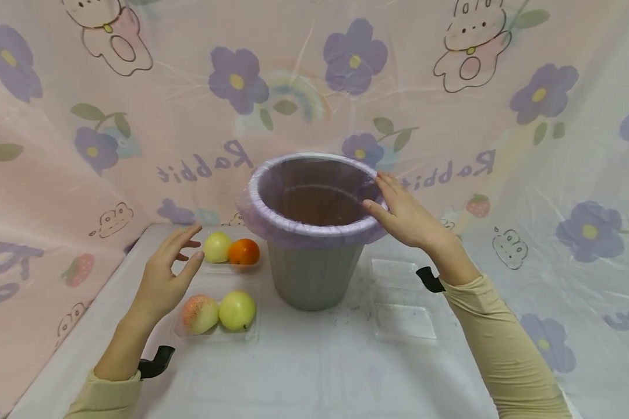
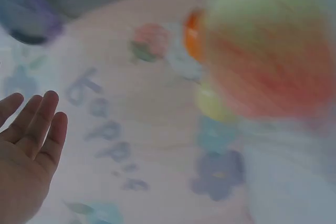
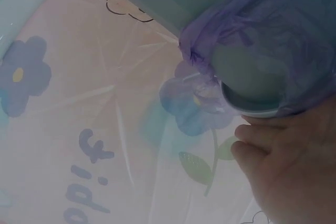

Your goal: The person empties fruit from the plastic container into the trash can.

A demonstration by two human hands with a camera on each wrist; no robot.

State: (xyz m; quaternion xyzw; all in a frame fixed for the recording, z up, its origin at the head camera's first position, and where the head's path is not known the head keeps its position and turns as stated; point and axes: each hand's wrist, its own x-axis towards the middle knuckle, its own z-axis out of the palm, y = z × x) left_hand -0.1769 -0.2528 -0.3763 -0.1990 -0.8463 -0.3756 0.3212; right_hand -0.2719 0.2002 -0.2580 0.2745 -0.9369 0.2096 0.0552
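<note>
A grey plastic bin [image 1: 314, 279] stands upright on the table, lined with a thin purple bag [image 1: 314, 237] folded over its rim. My right hand [image 1: 406, 215] rests at the right side of the bin's rim, fingers extended and thumb over the opening. In the right wrist view the fingertips touch the bagged rim from outside. To the left of the bin, my left hand [image 1: 168, 273] is raised in the air with its fingers spread and holds nothing. Nearby lie a peach [image 1: 200, 314], a yellow-green pear [image 1: 237, 311], an orange fruit [image 1: 244, 252] and a pale yellow fruit [image 1: 218, 247].
The fruits sit in pairs in clear plastic trays [image 1: 254, 334] left of the bin. More clear trays [image 1: 405, 321] lie to its right. A printed curtain [image 1: 293, 128] hangs behind and at both sides of the white-covered table [image 1: 304, 372].
</note>
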